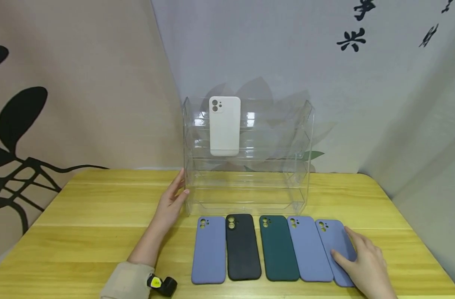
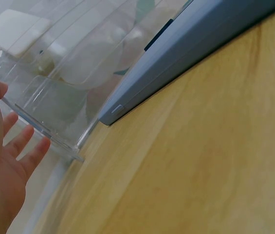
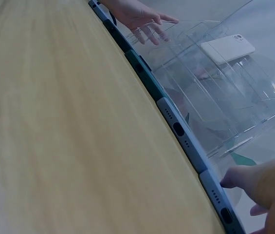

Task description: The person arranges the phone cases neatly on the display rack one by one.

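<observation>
My left hand (image 1: 170, 205) touches the left side of a clear acrylic tiered display rack (image 1: 246, 180), its fingers extended; the left wrist view shows its thumb at the rack's edge. My right hand (image 1: 367, 259) spans the rightmost lavender-blue phone case (image 1: 337, 245), thumb near its left edge and fingers at its right edge. This case lies on the table at the end of a row. Beside it are another lavender-blue case (image 1: 310, 249), a dark green case (image 1: 279, 249), a black case (image 1: 244, 249) and a further lavender-blue case (image 1: 209, 251). A white phone case (image 1: 225, 128) stands in the rack's upper part.
The wooden table (image 1: 89, 232) carries the rack at its back and the row of cases in front. Behind hangs a pale curtain (image 1: 111, 83) with dark printed leaves and characters. A black strap device (image 1: 163, 285) sits on my left wrist.
</observation>
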A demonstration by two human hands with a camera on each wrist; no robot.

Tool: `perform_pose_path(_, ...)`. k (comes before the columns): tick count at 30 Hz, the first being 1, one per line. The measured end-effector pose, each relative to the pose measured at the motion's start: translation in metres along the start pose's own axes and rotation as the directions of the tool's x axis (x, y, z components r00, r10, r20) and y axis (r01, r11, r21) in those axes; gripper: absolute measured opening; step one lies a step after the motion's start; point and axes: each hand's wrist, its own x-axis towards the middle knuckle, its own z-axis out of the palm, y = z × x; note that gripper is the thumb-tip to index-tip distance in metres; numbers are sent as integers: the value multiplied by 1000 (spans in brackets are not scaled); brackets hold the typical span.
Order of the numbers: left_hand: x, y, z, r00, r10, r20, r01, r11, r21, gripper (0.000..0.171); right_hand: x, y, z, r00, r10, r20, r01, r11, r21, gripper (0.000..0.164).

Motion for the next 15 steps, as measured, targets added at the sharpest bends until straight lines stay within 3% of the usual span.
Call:
perform_pose_path(6, 4, -24, -2, 1000, 2, -15, -2, 1000, -8, 61, -2, 0, 2, 999, -38, -18, 38, 999, 5, 75)
perform_pose_path(15, 4, -24, -2, 999, 28, -15, -28, 1000, -5, 60, -1, -2, 1, 999, -32, 1, 32, 999, 1, 71)
